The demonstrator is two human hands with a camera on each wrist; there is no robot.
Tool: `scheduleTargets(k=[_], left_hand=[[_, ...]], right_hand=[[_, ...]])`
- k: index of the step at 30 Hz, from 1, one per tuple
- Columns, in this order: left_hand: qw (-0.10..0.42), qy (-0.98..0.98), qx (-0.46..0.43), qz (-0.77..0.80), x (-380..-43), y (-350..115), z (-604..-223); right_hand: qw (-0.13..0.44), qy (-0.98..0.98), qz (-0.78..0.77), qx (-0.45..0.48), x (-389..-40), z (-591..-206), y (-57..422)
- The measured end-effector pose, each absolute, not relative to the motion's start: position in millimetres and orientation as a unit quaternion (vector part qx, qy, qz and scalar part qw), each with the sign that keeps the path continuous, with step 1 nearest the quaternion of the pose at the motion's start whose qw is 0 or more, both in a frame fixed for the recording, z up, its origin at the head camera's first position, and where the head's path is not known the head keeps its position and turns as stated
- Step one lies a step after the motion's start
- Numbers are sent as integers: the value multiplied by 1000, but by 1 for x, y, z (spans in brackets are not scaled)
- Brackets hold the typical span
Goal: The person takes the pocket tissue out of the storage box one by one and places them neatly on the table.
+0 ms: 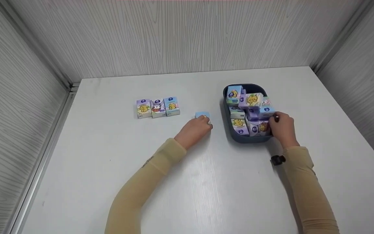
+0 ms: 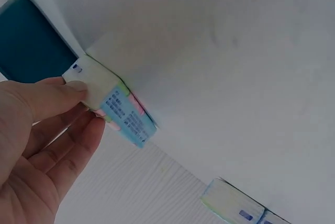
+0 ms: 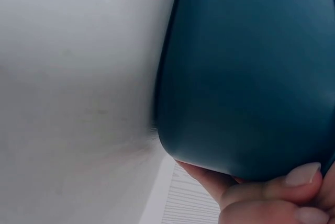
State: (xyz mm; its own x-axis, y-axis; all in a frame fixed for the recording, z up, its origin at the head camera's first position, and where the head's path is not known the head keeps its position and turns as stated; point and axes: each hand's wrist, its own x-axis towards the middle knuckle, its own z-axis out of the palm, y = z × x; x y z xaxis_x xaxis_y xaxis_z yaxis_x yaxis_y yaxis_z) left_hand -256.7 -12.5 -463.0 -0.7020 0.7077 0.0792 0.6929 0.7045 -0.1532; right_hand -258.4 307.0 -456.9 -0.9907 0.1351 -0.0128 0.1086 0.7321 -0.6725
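No words can be read; dark blue logo marks point(image 1: 170, 98) are borne by the row of three boxes point(image 1: 158, 110) and by boxes in the tub point(image 1: 251, 139); fine print point(image 2: 123, 110) on the light-blue box point(image 2: 112, 100) and lettering point(image 1: 147, 161) on the left sleeve point(image 1: 138, 188) are blurred.

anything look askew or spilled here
Nothing looks spilled or damaged. The small boxes in the dark blue bin lie heaped at mixed angles, which looks untidy compared with the three boxes set side by side on the table.

Both sleeves point(image 1: 308, 188) are tan, the left bearing dark lettering point(image 1: 147, 161).
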Motion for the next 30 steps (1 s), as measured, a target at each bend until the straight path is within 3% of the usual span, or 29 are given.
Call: scheduleTargets(k=[10, 15, 19, 30], left_hand=[[98, -946, -307, 41, -292, -22, -469], [74, -962, -260, 24, -303, -25, -469], [64, -968, -242, 10, -308, -31, -470], [101, -966, -238, 9, -310, -44, -471]], right_hand=[[4, -929, 363, -77, -261, -457, 308], [3, -927, 369, -75, -261, -459, 309], [11, -928, 367, -68, -261, -461, 309], [30, -930, 363, -55, -262, -460, 311]])
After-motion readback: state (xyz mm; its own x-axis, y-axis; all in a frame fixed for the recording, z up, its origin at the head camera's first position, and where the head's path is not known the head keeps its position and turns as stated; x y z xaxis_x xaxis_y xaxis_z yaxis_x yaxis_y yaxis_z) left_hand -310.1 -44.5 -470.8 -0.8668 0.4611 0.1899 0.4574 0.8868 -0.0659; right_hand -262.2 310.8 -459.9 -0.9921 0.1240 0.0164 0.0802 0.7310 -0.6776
